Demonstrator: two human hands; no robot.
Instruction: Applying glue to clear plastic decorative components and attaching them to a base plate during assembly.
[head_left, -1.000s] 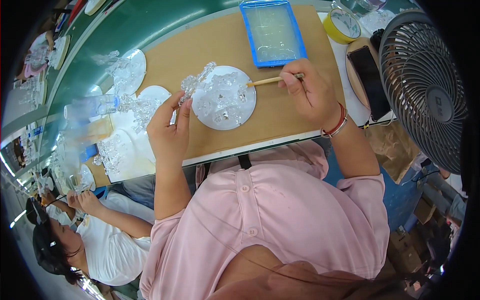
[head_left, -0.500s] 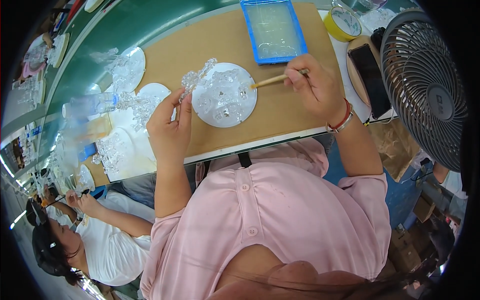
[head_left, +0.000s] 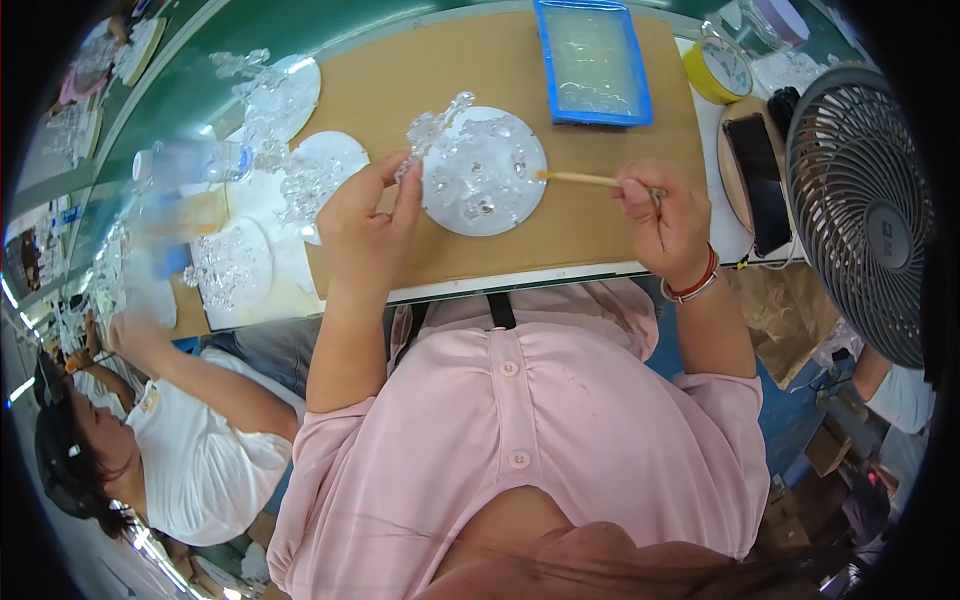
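My left hand (head_left: 372,220) pinches a clear, knobbly plastic piece (head_left: 432,130) at its lower end, over the left edge of a round white disc (head_left: 510,205). More clear, shiny pieces (head_left: 480,160) cover the middle of that disc. In my right hand (head_left: 668,215) is a thin wooden-handled brush (head_left: 590,179), its tip pointing left at the disc's right edge. Whether the tip touches the disc, I cannot tell. The disc lies on a brown cardboard sheet (head_left: 590,235).
A blue-rimmed tray (head_left: 597,65) of pale, clear liquid stands at the back. Yellow tape (head_left: 718,68), a dark phone (head_left: 757,180) and a fan (head_left: 865,215) are on the right. More discs with clear pieces (head_left: 330,165) and a bottle (head_left: 195,162) lie left, beside a co-worker (head_left: 190,440).
The view has shifted, so most things appear farther right. My right hand has drawn the brush down and away to the right. My left hand keeps its pinch at the disc's left edge.
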